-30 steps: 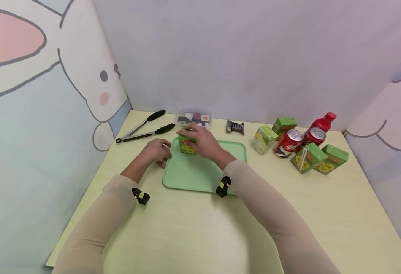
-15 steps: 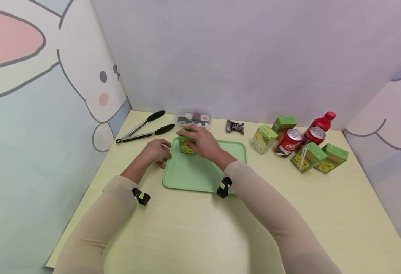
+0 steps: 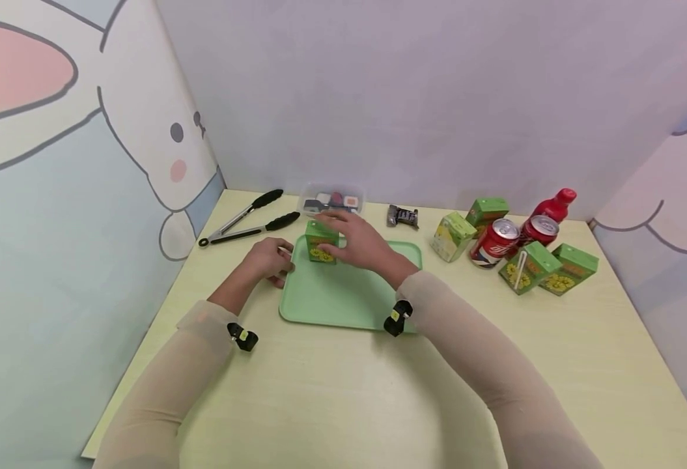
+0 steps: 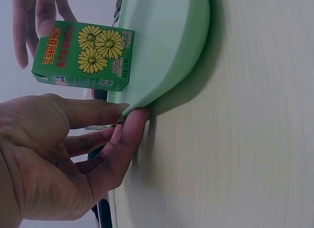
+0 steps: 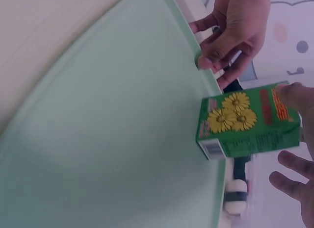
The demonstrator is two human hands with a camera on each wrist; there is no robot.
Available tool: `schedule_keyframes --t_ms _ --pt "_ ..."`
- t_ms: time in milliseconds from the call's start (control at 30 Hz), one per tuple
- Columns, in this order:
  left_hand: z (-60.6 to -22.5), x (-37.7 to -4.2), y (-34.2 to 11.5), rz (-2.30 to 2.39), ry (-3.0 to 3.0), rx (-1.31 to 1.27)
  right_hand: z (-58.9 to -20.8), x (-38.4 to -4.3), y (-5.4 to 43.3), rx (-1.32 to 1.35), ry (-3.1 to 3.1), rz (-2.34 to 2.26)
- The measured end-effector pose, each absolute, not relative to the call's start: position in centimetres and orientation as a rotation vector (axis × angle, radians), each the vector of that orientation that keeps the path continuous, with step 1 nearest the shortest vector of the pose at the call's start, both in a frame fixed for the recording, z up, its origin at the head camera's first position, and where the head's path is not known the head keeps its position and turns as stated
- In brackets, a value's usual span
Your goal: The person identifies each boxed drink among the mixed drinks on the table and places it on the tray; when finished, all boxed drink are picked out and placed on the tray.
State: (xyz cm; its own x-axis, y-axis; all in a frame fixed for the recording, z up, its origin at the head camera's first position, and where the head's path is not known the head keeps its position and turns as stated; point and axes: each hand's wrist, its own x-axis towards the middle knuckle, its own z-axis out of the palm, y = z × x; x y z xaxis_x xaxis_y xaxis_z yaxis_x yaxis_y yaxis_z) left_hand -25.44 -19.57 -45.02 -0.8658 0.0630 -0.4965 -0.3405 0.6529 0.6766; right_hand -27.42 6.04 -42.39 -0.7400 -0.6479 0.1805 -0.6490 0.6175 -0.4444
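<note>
While left hand pinches tray rim, carton stands upright, long axis vertical, right hand grip open beside it

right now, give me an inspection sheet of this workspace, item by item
surface: pale yellow wooden table.
job's things: green chrysanthemum tea carton stands upright at the far left of the light green tray.
clutter: black-tipped tongs, clear lidded food box, dark wrapped snack, four more green cartons, two red cans, red bottle.
grippers: right hand open, fingers spread by the carton's top; whether a fingertip touches it cannot be told. left hand pinches the tray's left rim.
cables: nothing seen.
surroundings: cartoon rabbit panel on the left, plain lilac wall behind.
</note>
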Motion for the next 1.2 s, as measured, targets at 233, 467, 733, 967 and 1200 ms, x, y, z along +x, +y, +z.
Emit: schedule_keyframes --t_ms 233,467,733,967,1200 --pt "-45.1 -25.4 -19.6 1.112 2.394 -0.211 -41.1 -27.5 10.1 0.981 -2.88 0.704" --pt "-45.3 -25.6 -19.7 1.121 2.376 -0.209 -40.5 -27.9 15.2 0.882 -2.854 0.586" --pt "-45.3 -25.5 -19.7 1.092 2.398 -0.209 -40.9 -28.2 20.9 0.691 -2.902 0.53" --pt "-45.4 -25.6 -19.6 1.104 2.39 -0.216 -41.2 -28.2 25.1 0.586 -2.917 0.466" --pt "-45.3 -25.5 -19.6 1.102 2.389 -0.219 -41.2 -27.4 27.2 0.499 -2.982 0.487"
